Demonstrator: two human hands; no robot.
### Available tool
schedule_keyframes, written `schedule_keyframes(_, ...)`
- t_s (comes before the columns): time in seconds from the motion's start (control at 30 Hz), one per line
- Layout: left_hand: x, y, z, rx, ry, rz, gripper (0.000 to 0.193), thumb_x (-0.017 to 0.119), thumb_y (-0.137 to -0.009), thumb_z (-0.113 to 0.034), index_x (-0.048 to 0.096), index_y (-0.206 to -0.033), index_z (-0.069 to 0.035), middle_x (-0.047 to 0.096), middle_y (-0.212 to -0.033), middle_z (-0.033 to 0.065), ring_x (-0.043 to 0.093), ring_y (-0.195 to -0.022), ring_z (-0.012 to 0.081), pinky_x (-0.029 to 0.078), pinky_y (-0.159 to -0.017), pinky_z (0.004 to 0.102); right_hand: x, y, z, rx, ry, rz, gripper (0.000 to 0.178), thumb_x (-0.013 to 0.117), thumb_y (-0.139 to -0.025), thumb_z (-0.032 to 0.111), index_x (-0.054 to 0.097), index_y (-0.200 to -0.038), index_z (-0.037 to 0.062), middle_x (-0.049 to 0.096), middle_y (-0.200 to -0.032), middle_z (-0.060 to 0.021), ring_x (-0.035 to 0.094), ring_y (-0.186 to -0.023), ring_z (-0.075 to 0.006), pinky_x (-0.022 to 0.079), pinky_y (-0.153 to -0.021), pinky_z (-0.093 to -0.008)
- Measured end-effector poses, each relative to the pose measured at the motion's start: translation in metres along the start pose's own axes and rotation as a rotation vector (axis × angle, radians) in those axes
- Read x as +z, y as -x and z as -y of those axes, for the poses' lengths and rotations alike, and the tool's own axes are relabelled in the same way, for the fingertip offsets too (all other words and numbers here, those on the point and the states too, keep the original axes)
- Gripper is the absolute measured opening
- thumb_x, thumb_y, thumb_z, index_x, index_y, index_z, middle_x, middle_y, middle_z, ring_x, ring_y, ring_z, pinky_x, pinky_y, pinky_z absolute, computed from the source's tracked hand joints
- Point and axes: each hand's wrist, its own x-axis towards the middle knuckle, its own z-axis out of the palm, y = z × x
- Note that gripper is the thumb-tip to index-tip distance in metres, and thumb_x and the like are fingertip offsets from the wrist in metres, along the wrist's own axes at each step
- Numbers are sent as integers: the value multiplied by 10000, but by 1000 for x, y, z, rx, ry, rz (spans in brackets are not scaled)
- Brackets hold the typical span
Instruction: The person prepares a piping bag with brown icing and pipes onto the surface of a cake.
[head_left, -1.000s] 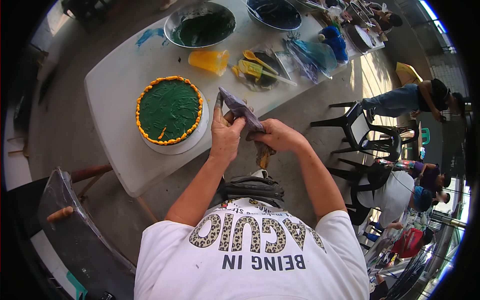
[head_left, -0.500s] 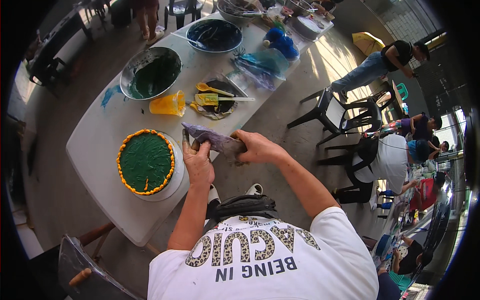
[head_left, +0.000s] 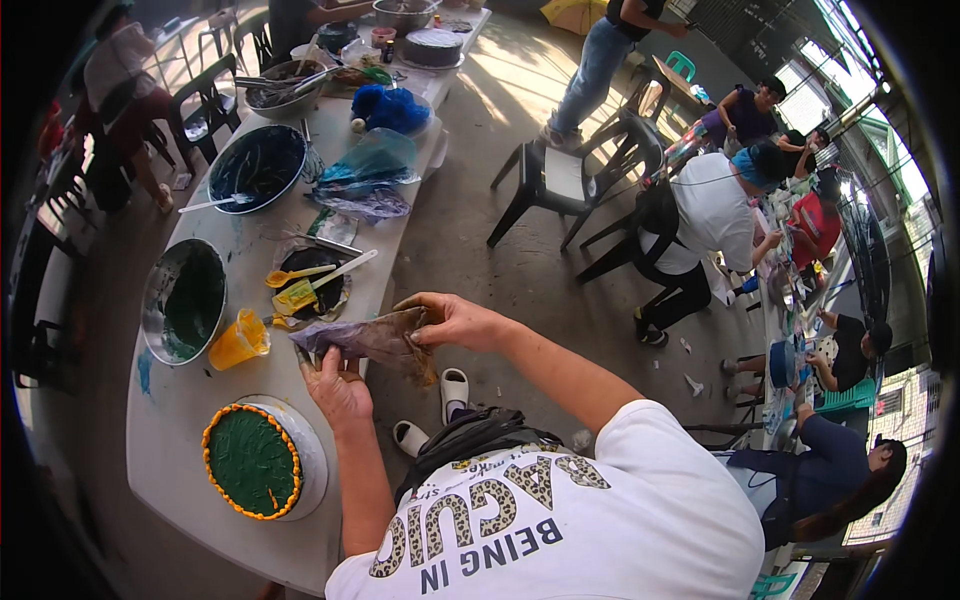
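From my end, both hands are on the piping bag: thin, wrinkled, see-through plastic, purplish, smeared yellow-brown toward the wide end. Left hand grips the narrow half, thumb pressed to it, fingertips stained dark. Right hand pinches the wide end between thumb and fingers. The bag is over the table edge, beyond the cake as I view it.

Cake: round, green frosting in rough swirls, beaded yellow-orange border, one short yellow stroke on top. It sits on a smooth white round board on the white table. Near the bag: translucent cup tipped over, coated yellow; yellow spoon; yellow-smeared spatula.

Versus one second ago: bag swung from steep to nearly level, right hand now level with the wide end. My view turned; cake's frosting looks unchanged.
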Motion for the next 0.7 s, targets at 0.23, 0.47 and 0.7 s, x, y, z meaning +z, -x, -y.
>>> schedule_keyframes(0.23,25,-27,29,21,-34,48,548,480,-800,92,392,-1295,-124,534,-1137,57,551,-995,194,467,-861,355,-42,-16,11,-71,106,-238,207,519,-829,15,576,-1027,-5,602,-884,-10,544,-803,-79,452,-728,-244)
schedule_keyframes(0.47,82,-54,62,85,32,78,542,462,-807,109,392,-1292,-121,542,-1142,62,556,-1003,195,469,-877,357,-102,-33,42,-156,320,-331,115,508,-868,46,588,-915,-21,591,-807,15,505,-730,-51,441,-676,-220)
schedule_keyframes(0.7,124,-74,100,45,27,44,517,476,-805,98,424,-1255,-151,545,-1095,33,571,-942,190,503,-809,377,-155,-25,78,-27,309,-393,118,571,-865,115,586,-827,5,546,-701,40,451,-605,-22,390,-534,-197)
